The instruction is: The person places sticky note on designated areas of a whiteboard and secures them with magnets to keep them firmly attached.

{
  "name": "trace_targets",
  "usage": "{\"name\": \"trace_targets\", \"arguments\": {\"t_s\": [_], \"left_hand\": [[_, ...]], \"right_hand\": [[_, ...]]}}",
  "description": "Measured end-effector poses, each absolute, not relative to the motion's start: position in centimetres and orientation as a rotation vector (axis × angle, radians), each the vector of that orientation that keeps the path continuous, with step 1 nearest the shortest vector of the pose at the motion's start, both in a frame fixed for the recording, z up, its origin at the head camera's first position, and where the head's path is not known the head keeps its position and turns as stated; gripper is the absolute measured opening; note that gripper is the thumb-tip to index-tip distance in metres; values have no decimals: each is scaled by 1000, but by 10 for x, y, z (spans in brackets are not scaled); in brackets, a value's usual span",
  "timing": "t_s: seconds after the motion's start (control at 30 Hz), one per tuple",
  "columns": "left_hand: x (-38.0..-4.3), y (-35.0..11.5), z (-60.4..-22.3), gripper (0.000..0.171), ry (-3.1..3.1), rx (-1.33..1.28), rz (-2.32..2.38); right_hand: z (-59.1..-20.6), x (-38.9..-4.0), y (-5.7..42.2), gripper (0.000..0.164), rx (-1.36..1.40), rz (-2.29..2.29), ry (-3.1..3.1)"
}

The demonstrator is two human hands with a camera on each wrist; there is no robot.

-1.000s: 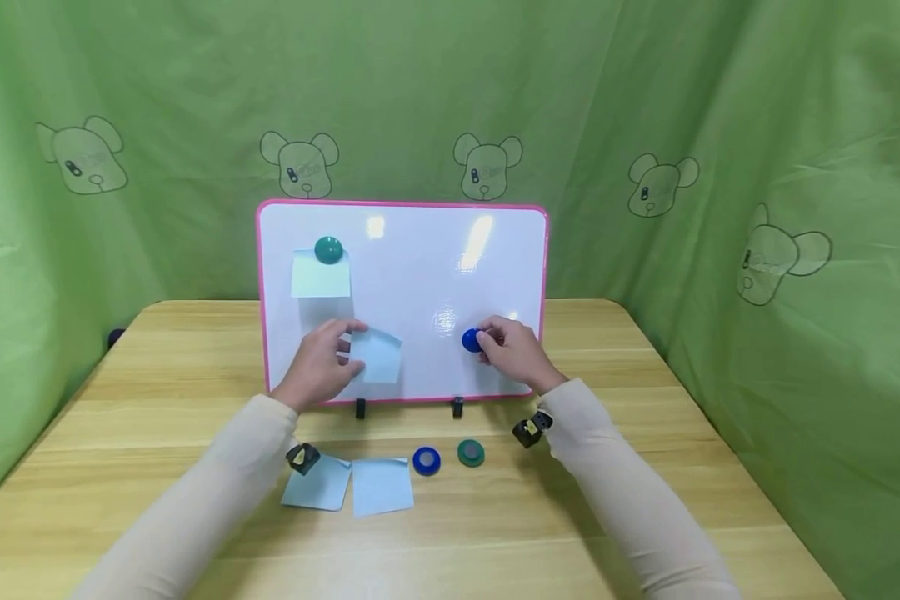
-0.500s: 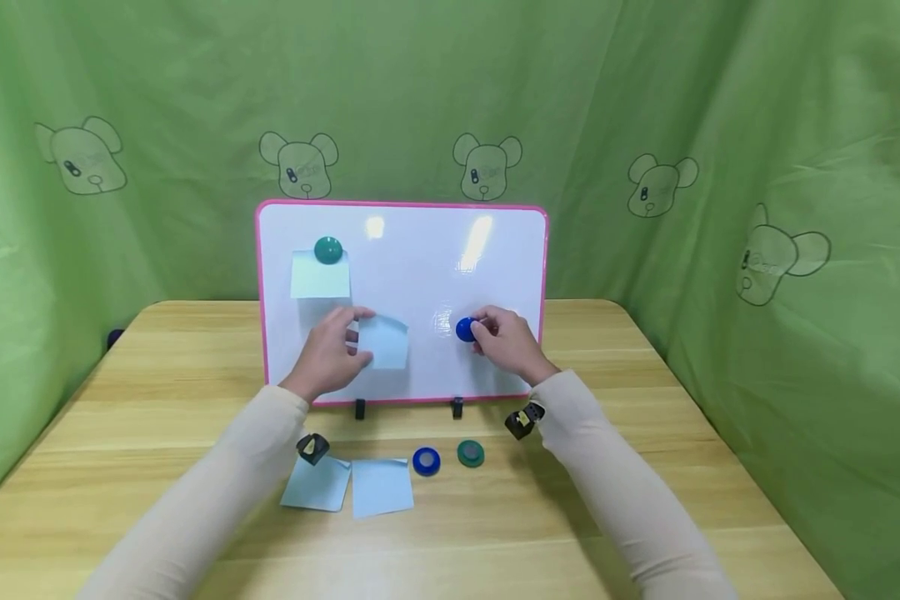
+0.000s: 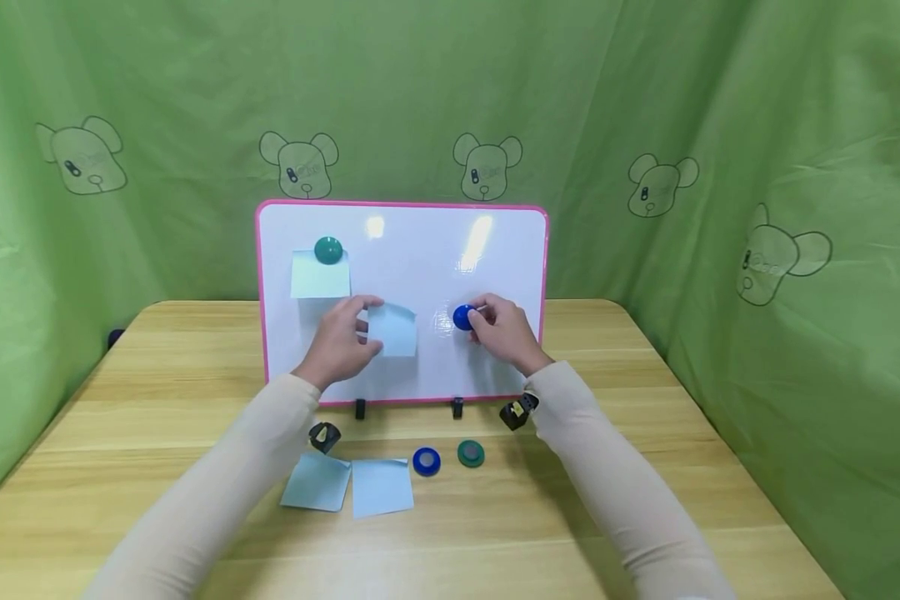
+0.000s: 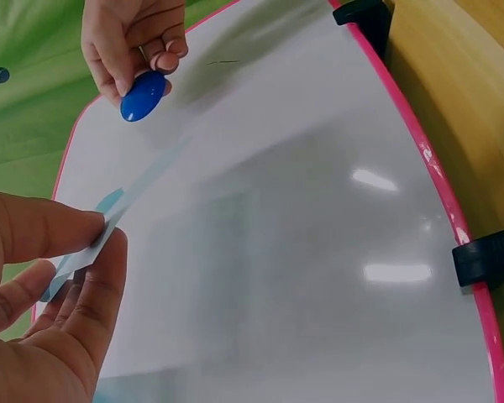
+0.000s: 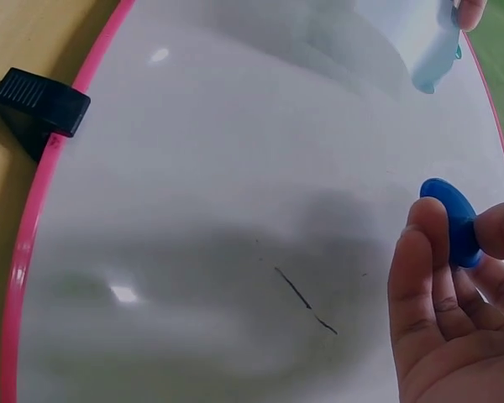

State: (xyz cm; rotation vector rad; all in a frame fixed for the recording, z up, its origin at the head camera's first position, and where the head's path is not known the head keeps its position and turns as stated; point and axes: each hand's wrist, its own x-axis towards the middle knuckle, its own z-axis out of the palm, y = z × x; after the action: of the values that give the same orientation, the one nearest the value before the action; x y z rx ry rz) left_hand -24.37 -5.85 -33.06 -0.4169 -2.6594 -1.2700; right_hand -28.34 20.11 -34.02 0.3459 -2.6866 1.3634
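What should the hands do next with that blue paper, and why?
Maybe the left hand should lay its blue note flat against the whiteboard. The note looks tilted away from the board, and the right hand pinches a blue magnet nearby. A green magnet sits on another note's top edge, so this one could be pinned likewise.

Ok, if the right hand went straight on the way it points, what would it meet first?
Most likely the whiteboard, with the blue magnet in the right hand touching first. The light-blue note in the left hand sits near that line, though depth is unclear.
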Motion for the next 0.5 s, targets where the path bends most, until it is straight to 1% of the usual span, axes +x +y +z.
{"name": "trace_targets", "arguments": {"t_s": [0.5], "left_hand": [[-255,-42,-323,57,-2619,-387,-1293]], "right_hand": [[-332,-294,189,21,301,1449,-2587]]}}
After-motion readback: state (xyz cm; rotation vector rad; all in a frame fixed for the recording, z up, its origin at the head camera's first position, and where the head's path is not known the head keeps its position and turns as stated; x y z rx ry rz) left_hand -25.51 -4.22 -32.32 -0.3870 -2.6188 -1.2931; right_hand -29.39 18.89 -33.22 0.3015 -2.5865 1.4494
